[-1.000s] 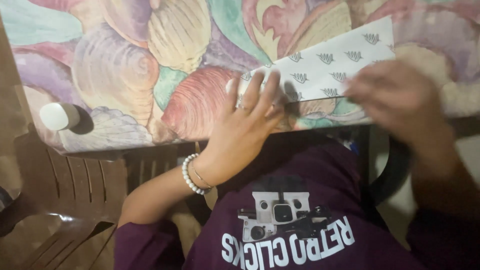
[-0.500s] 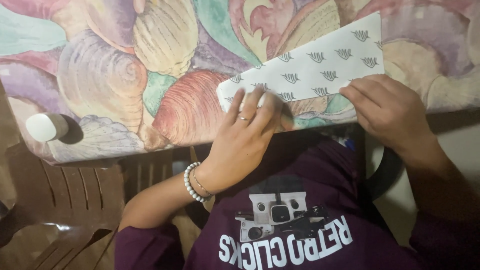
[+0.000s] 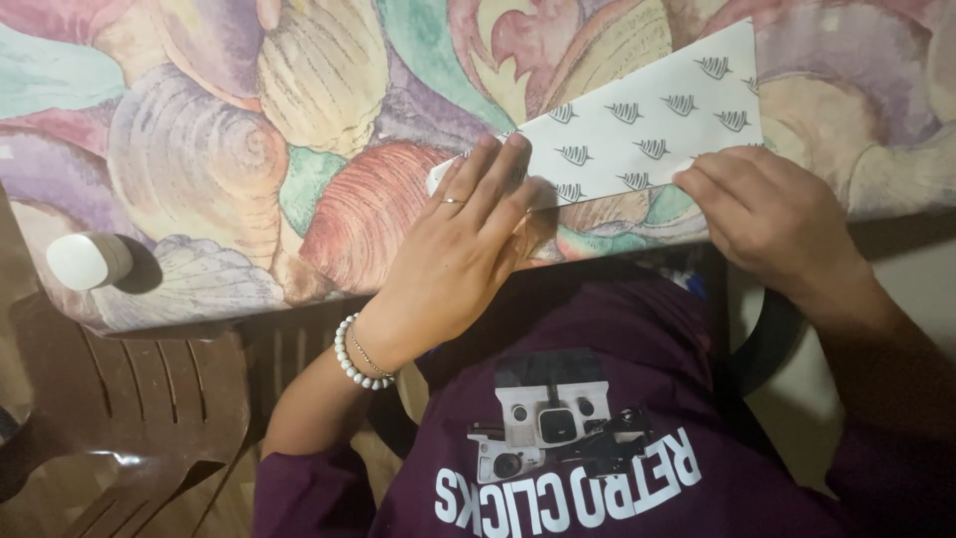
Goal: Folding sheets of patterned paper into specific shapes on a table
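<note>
Paper strip, white w/ small dark printed motifs, lies flat at the table's near edge, slanting up toward the far right. Left hand: fingers together, laid flat, pressing the strip's left end; ring on one finger, pearl bracelet at wrist. Right hand: fingers curled down onto the strip's lower right edge, pinning it to the shell-pattern cloth. White cap-like object sits near the table's near-left corner, well apart. Brown plastic chair stands below that corner.
</note>
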